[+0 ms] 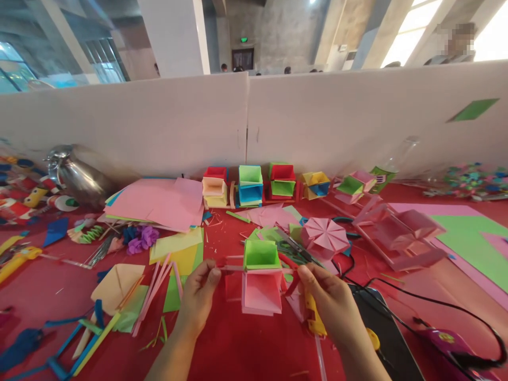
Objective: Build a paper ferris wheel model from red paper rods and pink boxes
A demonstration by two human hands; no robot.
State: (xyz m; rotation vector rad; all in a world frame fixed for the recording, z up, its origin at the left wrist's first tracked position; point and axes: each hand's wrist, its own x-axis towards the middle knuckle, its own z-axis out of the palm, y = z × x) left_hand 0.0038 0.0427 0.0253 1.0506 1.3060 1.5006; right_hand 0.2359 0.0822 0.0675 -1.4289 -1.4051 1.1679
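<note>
Between my hands is a folded paper model, with a green paper box (262,255) above a pink paper box (262,292), joined to thin pink and red paper strips at the sides. My left hand (200,291) pinches the left end of a pink strip between thumb and fingers. On the other side my right hand (327,296) pinches the red strip end of the same model. Just behind it lie scissors (299,248) and a pink pleated paper umbrella (325,235). Partly hidden beside my right hand is a yellow tool (313,317) with a clear stick.
Finished paper box models (250,193) line the white partition (159,121). Pink paper sheets (170,198) and a metal jug (77,177) stand at back left. Blue paper strips (65,344) lie front left. A black tablet-like slab (381,328), cables and a purple tool (448,344) are at right.
</note>
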